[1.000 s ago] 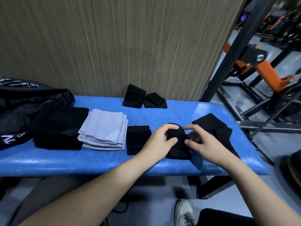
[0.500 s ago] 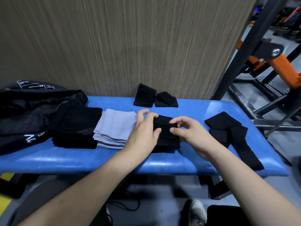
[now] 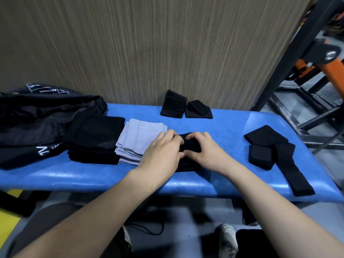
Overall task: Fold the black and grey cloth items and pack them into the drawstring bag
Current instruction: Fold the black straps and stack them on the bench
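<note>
On the blue padded bench (image 3: 223, 125) my left hand (image 3: 162, 155) and my right hand (image 3: 206, 153) both lie over a small folded black cloth (image 3: 189, 144) and grip it with curled fingers. It rests on another black piece, mostly hidden under my hands. Left of it sits a stack of folded grey cloths (image 3: 137, 140), then a folded black stack (image 3: 95, 140). The black drawstring bag (image 3: 37, 118) lies crumpled at the far left. Unfolded black bands (image 3: 273, 151) lie at the right.
Two folded black pieces (image 3: 184, 108) sit at the bench's back edge against a wood-grain wall. Black and orange gym frames (image 3: 316, 62) stand to the right. My shoe (image 3: 227, 239) and a cable are on the floor below.
Both hands carried the small black cloth leftward from the bench's right part and set it on the black piece beside the grey stack. Now they close over it.
</note>
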The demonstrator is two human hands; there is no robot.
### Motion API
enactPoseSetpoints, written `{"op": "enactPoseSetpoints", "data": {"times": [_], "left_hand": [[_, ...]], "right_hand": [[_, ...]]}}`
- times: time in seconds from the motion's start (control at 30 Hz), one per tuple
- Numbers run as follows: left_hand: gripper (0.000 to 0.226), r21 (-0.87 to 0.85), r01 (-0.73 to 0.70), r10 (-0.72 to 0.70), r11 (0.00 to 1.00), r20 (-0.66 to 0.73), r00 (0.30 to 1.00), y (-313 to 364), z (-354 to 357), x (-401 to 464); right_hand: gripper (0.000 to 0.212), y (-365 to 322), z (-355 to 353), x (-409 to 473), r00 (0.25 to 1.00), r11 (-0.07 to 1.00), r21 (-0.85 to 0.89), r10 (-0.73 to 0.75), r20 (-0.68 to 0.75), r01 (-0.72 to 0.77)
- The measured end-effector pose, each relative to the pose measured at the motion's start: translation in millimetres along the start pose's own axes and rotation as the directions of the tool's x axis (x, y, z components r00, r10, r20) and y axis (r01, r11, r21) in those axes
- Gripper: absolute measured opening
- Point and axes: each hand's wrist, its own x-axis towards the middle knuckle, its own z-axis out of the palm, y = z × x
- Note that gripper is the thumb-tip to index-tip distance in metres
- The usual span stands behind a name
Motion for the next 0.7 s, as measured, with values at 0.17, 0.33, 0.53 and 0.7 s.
{"op": "enactPoseSetpoints", "data": {"times": [0.17, 0.33, 0.53, 0.7], "left_hand": [[0.063, 0.154, -0.093, 0.083, 0.984, 0.065, 0.994, 2, 4, 1], [0.052, 0.237, -0.121, 0.103, 0.964, 0.085, 0.991, 6, 14, 4], [0.037, 0.222, -0.137, 0.141, 0.965, -0.005, 0.99, 1, 21, 6], [0.039, 0.259, -0.102, 0.095, 0.961, 0.038, 0.995, -3, 20, 7]], "right_hand": [[0.043, 4, -10, -6, 0.999, 1.0, -0.021, 0.022, -0.047, -0.023], [0.049, 9, -13, -8, 1.0, 1.0, 0.009, -0.007, 0.019, 0.007], [0.071, 8, -7, -6, 0.999, 0.995, -0.093, -0.032, 0.016, 0.034], [0.07, 8, -5, -3, 0.998, 0.987, -0.156, -0.045, 0.034, 0.05]]}}
